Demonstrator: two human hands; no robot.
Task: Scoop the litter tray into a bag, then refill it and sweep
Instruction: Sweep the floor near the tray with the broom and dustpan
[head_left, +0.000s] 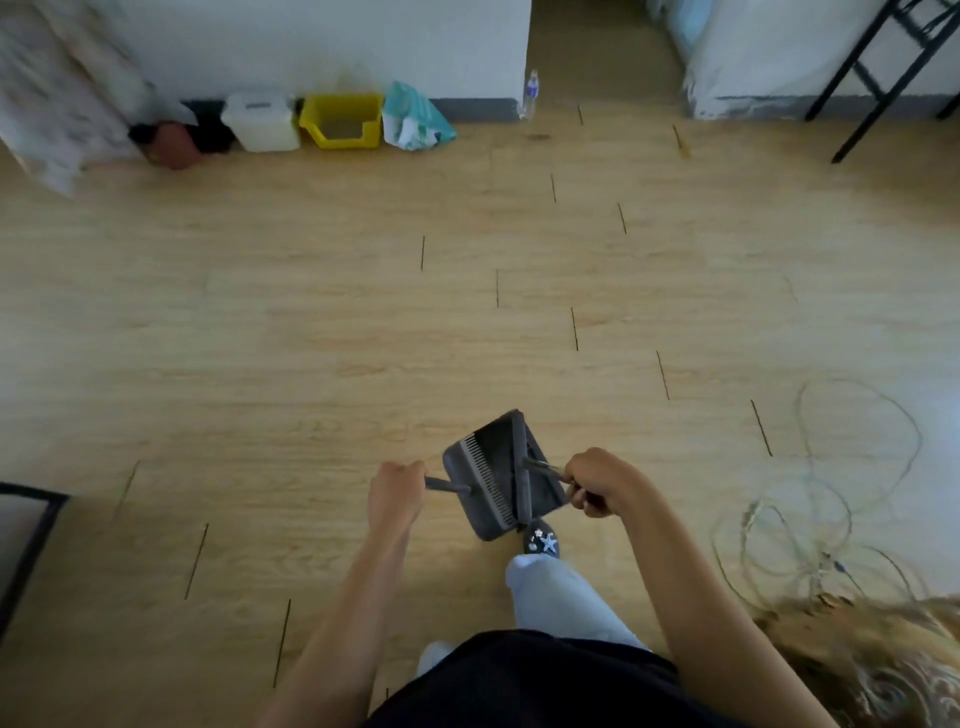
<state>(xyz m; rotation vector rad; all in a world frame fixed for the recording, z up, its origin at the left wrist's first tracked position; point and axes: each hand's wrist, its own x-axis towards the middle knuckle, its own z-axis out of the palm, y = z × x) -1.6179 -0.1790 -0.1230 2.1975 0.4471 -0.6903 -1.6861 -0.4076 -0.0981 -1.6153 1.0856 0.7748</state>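
Near centre, head view: a person stands on the wooden floor (311, 322), both arms reaching forward and down.
Left hand (396, 496): fist closed round a grey handle that runs to the dark dustpan (496, 480).
Right hand (597, 486): fingers curled tight on a second handle, apparently the brush (521, 470) that lies across the pan.
Pan and brush: held together, touching, above the floor and just ahead of a decorated shoe (543, 543).
Litter tray (343, 120): yellow, far left against the wall, with what looks like grey litter inside; well apart from the hands.
Beside the tray: a white container (264, 122) on its left, a pale green bag (415, 119) on its right, both close to it.
Far right of the tray: a small bottle (530, 96) at the wall corner.
Near right: loose cable coils (810, 493) on the floor.
Step in hand: judged to be the sweep, with the tools being carried.
Next move: likely walking to the tray, separating brush from pan, and setting the pan lip flat on the floor; stray litter is not discernible from this far.
Risk: the cable coils could snag a foot.
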